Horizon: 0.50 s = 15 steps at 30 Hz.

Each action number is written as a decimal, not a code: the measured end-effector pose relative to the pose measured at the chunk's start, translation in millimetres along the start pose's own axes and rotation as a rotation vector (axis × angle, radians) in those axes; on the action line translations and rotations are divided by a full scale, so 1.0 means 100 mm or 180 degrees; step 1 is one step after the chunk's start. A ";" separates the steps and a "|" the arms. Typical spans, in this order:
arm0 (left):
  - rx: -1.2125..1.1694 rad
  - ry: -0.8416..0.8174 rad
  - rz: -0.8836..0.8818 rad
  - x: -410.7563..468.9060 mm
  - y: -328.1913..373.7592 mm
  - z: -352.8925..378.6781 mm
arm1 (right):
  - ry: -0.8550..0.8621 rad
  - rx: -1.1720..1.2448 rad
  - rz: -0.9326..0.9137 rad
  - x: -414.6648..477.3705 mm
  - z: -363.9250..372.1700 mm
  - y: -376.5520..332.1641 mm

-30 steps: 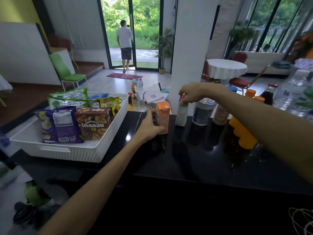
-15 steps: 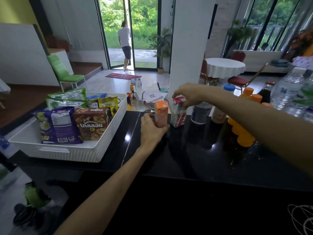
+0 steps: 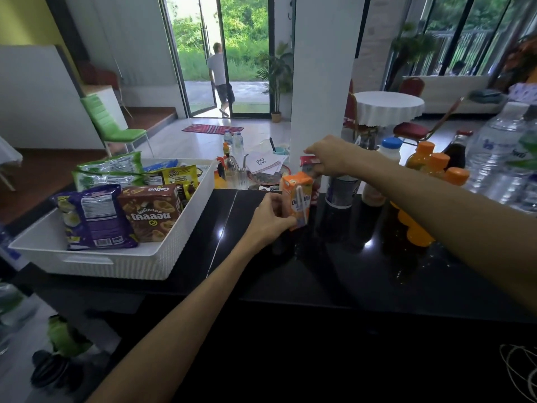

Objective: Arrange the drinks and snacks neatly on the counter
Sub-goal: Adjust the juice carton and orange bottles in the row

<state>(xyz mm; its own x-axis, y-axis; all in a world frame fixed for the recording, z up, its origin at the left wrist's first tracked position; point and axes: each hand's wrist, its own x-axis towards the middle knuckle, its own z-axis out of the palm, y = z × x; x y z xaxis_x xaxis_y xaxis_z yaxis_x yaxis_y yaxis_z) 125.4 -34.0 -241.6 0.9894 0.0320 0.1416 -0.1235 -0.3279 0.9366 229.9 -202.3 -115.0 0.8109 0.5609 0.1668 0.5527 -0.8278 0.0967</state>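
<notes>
Glossy black stone counter (image 3: 334,266) spans view. White ribbed plastic basket (image 3: 139,260) of snack packets at 9 o'clock. Left hand (image 3: 268,219) grips upright orange drink carton (image 3: 297,199), centre. Right hand (image 3: 331,155) at 1 o'clock pinches red-and-white carton (image 3: 308,162) top, just behind.

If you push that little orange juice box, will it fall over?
Probably, if pushed up high: the orange juice box is tall and narrow. The shiny black counter looks slick, so a low push likely slides it. The left hand steadies it.
</notes>
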 end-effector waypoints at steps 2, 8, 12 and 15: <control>-0.0072 -0.0048 0.0029 0.00 0.00 -0.01 | 0.0453 0.0127 0.0086 -0.11 -0.08 -0.03; 0.0391 0.0300 0.0303 -0.06 -0.02 0.08 | 0.1812 0.1428 0.0670 -0.90 0.30 -0.27; 0.0556 0.0182 0.0516 -0.03 0.07 0.18 | 0.0423 0.2051 0.1140 -1.19 0.87 -0.33; 0.0587 0.0013 0.0623 0.03 0.13 0.27 | 0.0624 0.2195 0.1248 -1.17 1.08 -0.36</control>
<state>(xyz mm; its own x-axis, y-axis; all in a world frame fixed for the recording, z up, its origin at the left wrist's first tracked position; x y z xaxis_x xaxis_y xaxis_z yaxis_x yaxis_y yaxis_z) 128.7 -63.9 -237.8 0.9477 -0.0452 0.3158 -0.2959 -0.4947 0.8172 135.9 -236.3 -244.2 0.9569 0.1667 0.2378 0.2815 -0.7330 -0.6192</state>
